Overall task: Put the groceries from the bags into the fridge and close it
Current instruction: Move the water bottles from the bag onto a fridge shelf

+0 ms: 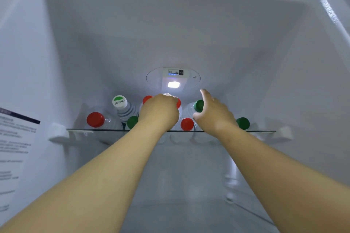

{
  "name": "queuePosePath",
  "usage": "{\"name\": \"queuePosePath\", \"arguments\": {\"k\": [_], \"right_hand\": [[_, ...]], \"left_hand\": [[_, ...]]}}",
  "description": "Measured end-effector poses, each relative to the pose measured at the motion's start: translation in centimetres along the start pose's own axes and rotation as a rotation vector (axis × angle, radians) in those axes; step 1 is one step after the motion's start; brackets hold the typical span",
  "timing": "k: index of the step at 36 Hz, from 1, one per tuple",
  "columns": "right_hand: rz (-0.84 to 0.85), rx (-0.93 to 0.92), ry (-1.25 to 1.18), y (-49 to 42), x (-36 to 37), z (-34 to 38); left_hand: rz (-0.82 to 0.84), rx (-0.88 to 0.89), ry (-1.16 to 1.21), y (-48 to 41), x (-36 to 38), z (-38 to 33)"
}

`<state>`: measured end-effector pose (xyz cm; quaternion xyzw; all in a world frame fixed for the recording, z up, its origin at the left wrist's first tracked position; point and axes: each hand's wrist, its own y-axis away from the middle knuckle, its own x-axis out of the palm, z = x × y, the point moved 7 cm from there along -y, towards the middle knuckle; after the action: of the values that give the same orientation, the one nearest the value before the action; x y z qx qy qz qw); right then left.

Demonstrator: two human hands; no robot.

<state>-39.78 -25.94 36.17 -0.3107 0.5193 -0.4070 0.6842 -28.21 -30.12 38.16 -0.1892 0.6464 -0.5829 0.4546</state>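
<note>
Several clear water bottles stand on the fridge's glass shelf [81, 129]. Their caps are red [95, 119], green [243, 123] or white and green [119, 101]. My left hand [160, 112] reaches in at the shelf's middle, its fingers curled round a red-capped bottle [179, 103] in the back row. My right hand [214, 113] is just to the right of it. The right thumb and fingers lie round a green-capped bottle [198, 105], and the forefinger sticks up. The bodies of both bottles are mostly hidden by my hands.
The fridge's white back wall carries a lit lamp and control panel [173, 78] just above the bottles. A side wall with a printed label [13, 147] is at the left. Below the shelf, another bottle [232, 178] stands at the right in the lower compartment.
</note>
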Motion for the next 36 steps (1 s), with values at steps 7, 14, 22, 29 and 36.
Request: {"name": "queuePosePath", "arguments": {"k": [7, 14, 22, 29, 36], "right_hand": [[-0.183, -0.003, 0.019, 2.5, -1.0, -0.1], [-0.278, 0.009, -0.216, 7.1, -1.0, -1.1], [-0.305, 0.033, -0.362, 13.5, -1.9, -1.2], [-0.086, 0.068, -0.131, 19.7, 0.7, -2.0], [0.001, 0.117, -0.006, 26.6, 2.2, -3.8]], "left_hand": [[-0.022, -0.119, 0.179, 3.2, -1.5, 0.5], [-0.092, -0.135, 0.283, 6.4, -3.4, 0.8], [-0.298, -0.066, 0.481, 13.5, -4.8, 0.3], [-0.062, -0.111, 0.41, 20.7, -0.7, -0.5], [0.075, 0.016, 0.532, 26.8, 1.2, -2.7]]}}
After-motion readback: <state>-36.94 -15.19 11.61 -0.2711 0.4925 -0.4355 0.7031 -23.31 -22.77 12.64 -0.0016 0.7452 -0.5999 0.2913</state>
